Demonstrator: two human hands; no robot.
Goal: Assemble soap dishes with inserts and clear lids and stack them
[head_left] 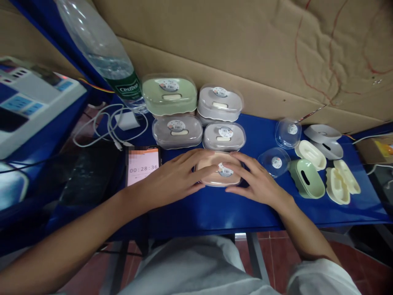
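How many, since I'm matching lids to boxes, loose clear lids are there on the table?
2: the far lid near the cardboard, the near lid closer to the right hand. Any stacked beneath may be hidden.

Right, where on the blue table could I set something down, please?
The blue table is bare in front of the peach box, and between the right-hand grey boxes and the clear lids; its right end is crowded with open containers.

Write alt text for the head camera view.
Left hand and right hand cup a lidded peach box on a blue table; behind stand a lidded green box and grey boxes. To the left lies a phone showing a timer; to the right, clear lids and box parts.
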